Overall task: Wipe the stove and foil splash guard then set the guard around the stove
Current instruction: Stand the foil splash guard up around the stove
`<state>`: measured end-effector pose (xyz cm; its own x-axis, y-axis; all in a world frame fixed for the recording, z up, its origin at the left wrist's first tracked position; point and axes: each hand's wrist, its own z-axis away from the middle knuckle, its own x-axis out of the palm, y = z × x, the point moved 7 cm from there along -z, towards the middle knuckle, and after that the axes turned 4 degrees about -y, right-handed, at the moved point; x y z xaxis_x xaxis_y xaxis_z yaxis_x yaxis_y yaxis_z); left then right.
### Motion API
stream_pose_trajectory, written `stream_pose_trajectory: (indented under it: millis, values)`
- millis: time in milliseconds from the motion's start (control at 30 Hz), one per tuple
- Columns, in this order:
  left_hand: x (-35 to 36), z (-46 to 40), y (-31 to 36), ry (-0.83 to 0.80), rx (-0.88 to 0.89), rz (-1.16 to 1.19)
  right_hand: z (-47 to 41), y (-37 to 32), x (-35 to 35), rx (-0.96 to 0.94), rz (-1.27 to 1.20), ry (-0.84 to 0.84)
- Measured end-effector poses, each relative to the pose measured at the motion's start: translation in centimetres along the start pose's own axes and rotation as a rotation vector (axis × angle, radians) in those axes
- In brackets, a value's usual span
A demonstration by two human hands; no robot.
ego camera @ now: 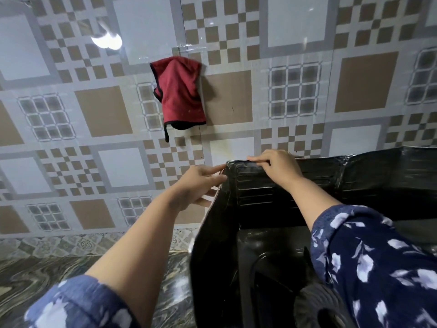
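The stove (272,252) sits on the counter (47,268), and the splash guard (212,245) stands around it. At the guard's back left corner, the left hand (201,185) pinches the side panel while the right hand (276,164) grips the top edge. Beyond the guard, a red cloth (181,93) hangs on the wall (94,114).

A single wide-angle view looks from the person's head, forward and down along both forearms, close to the hands. It faces the patterned grey-and-brown tiled wall (236,43), which fills the upper half and bends toward the edges. The dark marbled countertop (35,268) lies at the lower left, and the black stove (267,252) sits low and right, partly cut by the frame's edge.
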<state>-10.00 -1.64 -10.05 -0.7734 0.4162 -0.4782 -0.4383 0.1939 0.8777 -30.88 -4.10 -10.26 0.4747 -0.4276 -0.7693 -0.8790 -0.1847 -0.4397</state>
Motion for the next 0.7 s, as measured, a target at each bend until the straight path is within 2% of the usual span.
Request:
stream_pose_trajectory:
  millis: [200,400,533,633,700]
  values:
    - [1.5,-0.6,0.8,0.021,-0.026,0.201,-1.3,0.0,-0.1,0.107,-0.014,-0.062]
    - [3.1,-0.8,0.4,0.161,-0.058,0.365,-1.0,-0.8,0.9,0.089,0.103,-0.022]
    - [2.9,-0.5,0.6,0.204,-0.046,0.318,0.0,-1.4,1.0,-0.047,0.153,-0.018]
    - [2.5,-0.3,0.9,0.234,-0.032,0.228,0.7,-1.1,0.8,-0.040,0.114,0.033]
    - [2.4,-0.1,1.1,0.245,-0.016,0.177,1.0,-1.3,0.7,-0.080,0.253,0.025]
